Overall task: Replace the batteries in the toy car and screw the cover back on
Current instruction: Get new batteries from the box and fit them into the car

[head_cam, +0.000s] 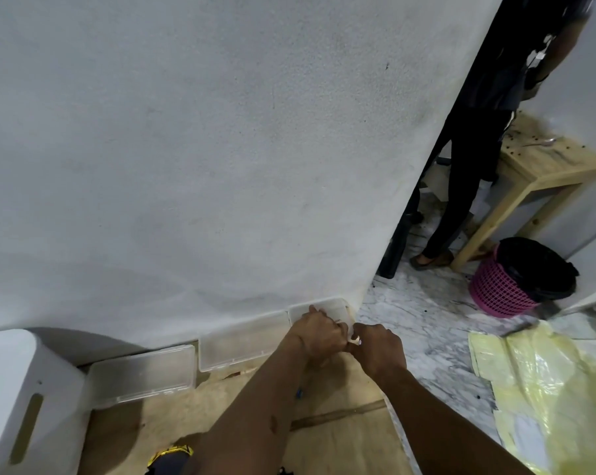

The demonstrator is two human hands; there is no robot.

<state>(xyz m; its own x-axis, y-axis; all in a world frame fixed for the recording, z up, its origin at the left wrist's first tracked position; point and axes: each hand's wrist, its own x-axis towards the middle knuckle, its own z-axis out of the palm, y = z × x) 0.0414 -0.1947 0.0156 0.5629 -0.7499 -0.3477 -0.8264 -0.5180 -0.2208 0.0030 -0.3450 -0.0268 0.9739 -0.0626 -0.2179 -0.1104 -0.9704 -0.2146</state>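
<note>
Both hands meet at the rightmost clear box [327, 311] against the wall, the left hand [319, 334] curled over it, the right hand [378, 347] pinching something small and pale I cannot identify; no toy car shows near them.

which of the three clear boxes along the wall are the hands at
The rightmost clear box, at the wall's corner. The left hand covers part of it; the right hand is just beside it. The other two boxes sit untouched.
</note>
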